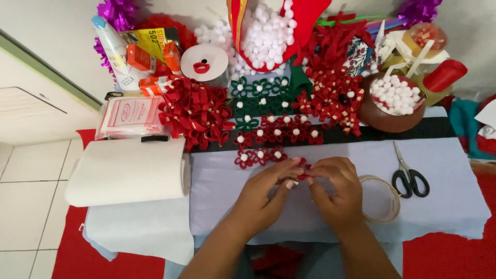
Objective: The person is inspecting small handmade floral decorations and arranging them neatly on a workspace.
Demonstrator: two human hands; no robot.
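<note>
**Head view: two hands pinch a little red felt flower**

Head camera looks down at a pale felt sheet [454,206] on the work table. Both hands meet in the middle of it. The left hand [266,194] and the right hand [336,188] are curled, and their fingertips squeeze a small red felt flower [304,170] between them. So the flower sits right at the tips of both hands, touching them, just above the sheet. Most of it is hidden by the fingers.

What could go wrong? The flower is tiny and soft. If the fingers slip, I think it could pop out and lose its shape. It could also drop among the finished red flowers with white pompoms [261,155], which lie just beside the left fingertips, and knock them out of their row.

A roll of clear tape [398,201] lies touching the right hand's outer side. A bump from that hand could push it away. Black scissors [411,178] lie near, a bit further right. A white felt roll [126,170] lies well off to the left.
</note>
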